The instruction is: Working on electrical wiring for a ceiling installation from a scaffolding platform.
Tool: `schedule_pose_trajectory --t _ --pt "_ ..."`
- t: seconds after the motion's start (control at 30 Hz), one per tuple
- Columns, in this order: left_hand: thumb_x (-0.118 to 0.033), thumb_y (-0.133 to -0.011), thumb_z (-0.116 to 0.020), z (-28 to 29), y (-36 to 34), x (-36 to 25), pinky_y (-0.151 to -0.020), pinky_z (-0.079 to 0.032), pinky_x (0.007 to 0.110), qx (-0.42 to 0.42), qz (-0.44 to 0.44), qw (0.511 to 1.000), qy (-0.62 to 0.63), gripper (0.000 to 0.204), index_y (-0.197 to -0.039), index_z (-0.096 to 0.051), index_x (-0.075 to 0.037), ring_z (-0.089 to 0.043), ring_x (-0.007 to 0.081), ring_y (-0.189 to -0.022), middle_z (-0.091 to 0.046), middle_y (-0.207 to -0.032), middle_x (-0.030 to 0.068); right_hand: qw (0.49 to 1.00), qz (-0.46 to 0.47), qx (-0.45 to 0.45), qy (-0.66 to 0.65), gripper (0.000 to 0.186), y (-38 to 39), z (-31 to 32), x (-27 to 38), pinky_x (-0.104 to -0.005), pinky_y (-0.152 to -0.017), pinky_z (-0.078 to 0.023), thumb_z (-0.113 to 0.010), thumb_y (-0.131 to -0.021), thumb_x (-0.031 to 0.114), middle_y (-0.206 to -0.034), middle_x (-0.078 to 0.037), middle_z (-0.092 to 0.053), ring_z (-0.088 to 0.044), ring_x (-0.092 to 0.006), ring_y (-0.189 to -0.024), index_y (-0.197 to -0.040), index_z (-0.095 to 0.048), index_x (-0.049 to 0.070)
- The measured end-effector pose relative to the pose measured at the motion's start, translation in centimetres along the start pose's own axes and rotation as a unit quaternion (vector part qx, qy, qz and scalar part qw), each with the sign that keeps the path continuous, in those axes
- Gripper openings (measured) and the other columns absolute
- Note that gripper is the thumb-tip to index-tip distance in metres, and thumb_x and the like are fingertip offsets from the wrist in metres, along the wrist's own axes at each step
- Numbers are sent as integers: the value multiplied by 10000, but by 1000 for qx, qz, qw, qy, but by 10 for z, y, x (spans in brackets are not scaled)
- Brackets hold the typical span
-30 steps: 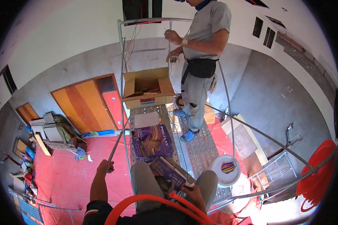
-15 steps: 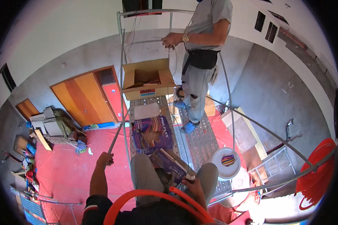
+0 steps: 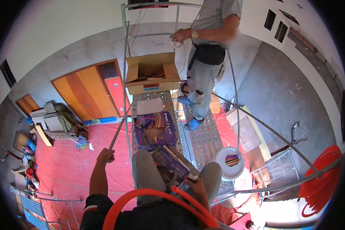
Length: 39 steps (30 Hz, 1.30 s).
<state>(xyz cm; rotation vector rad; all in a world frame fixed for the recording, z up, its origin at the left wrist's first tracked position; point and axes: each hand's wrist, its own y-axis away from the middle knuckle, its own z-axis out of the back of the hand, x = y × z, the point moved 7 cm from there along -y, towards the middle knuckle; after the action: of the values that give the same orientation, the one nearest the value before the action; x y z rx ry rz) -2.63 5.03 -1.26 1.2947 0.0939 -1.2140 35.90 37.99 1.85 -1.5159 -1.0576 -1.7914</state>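
Note:
My left hand (image 3: 105, 155) is closed around a slanting grey scaffold pipe (image 3: 118, 134) at the left. Low between my knees, my right hand (image 3: 196, 185) has its fingers closed on a small whitish thing that I cannot make out. Just beyond those fingers lies a purple cardboard box (image 3: 171, 160), tilted, with a dark gap beside it. A thick orange flexible tube (image 3: 142, 193) loops in front of my chest. Farther off, a flattened purple carton (image 3: 154, 134) bears a bundle of coloured wires (image 3: 156, 122).
An open brown carton (image 3: 153, 87) stands at the far end of the metal scaffold planks (image 3: 205, 140). A co-worker (image 3: 207, 57) stands beside it, holding thin wire. To my right are a white bucket (image 3: 218, 161) with striped wires on top, crossing braces (image 3: 274, 132) and hanging orange tubing (image 3: 320, 182).
The view has tilted a little, so the scaffold and carton sit higher in the picture. My left hand keeps its hold on the pipe, and my right hand stays by the purple box.

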Motion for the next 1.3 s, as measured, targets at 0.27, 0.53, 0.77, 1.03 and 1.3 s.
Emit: schedule_pose_trajectory --t 0.27,0.53,0.77,1.03,1.3 --pt "-266 -797 -541 2 -5 0 -398 -433 312 -7 8 1000 -29 323 -683 -508 34 -520 197 -415 -542 -562 134 999 -16 -15 -26 181 1 1 6 -259 -714 -436 -659 -728 97 -808 -10 -600 -547 -100 -767 -882 -602 19" --pt "-268 -791 -545 0 -9 1 -395 -434 312 5 22 1000 -15 318 -686 -508 30 -523 194 -417 -537 -555 132 998 -32 -19 -40 193 -2 3 1 -270 -736 -440 -665 -723 82 -835 -18 -603 -549 -112 -790 -896 -609 17" --pt "-278 -788 -551 2 -3 -2 -382 -427 309 -13 -5 1000 -11 317 -697 -509 22 -523 193 -417 -535 -547 128 1000 -24 -5 -10 188 0 5 4 -270 -729 -440 -664 -724 99 -829 -31 -605 -549 -114 -783 -882 -610 12" --pt "-290 -803 -552 11 -33 16 -358 -412 320 22 -54 998 -23 351 -654 -513 25 -515 200 -399 -544 -537 143 999 -19 -27 6 219 -1 3 2 -286 -725 -437 -666 -720 120 -823 -41 -602 -545 -124 -773 -881 -598 -12" --pt "-320 -796 -560 3 -12 1 -376 -368 285 9 -8 1000 14 352 -651 -467 -13 -484 163 -406 -514 -532 104 999 -25 -7 -43 162 -4 2 11 -248 -712 -429 -642 -736 78 -808 -14 -596 -539 -95 -772 -881 -607 14"
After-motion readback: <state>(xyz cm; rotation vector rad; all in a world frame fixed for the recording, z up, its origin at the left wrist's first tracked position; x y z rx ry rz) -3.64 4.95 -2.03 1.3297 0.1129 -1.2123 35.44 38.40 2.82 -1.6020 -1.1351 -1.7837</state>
